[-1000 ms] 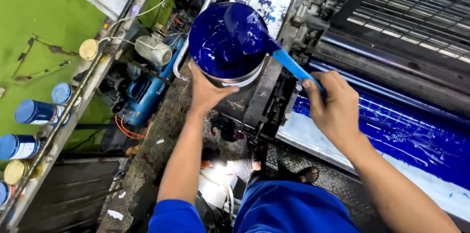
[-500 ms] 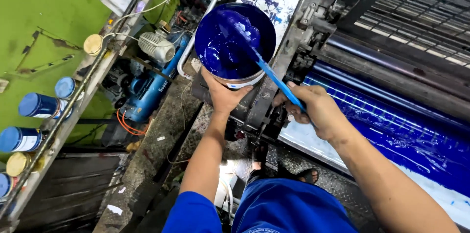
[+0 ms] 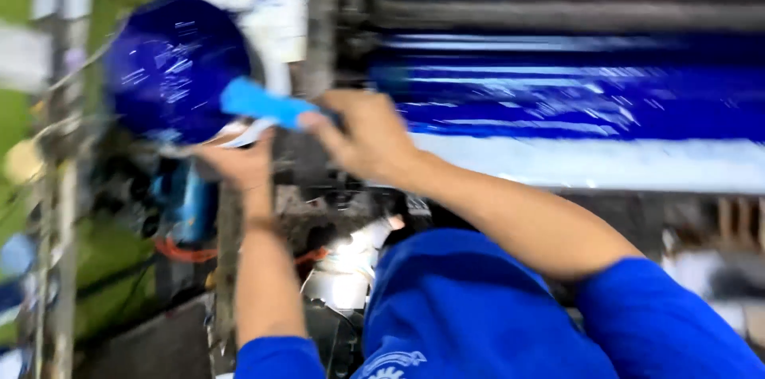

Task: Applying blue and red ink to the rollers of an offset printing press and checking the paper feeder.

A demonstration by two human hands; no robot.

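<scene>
Blue ink filled the can (image 3: 177,64), held from below at upper left by the left hand (image 3: 237,165), fingers closed round its base. Right hand (image 3: 368,136) gripped the light-blue spatula (image 3: 267,104), whose blade reached into the can. Ink trough (image 3: 574,100), coated dark blue, ran along the press to the right. Frame was motion-blurred. Blue shirt (image 3: 470,315) showed below.
</scene>
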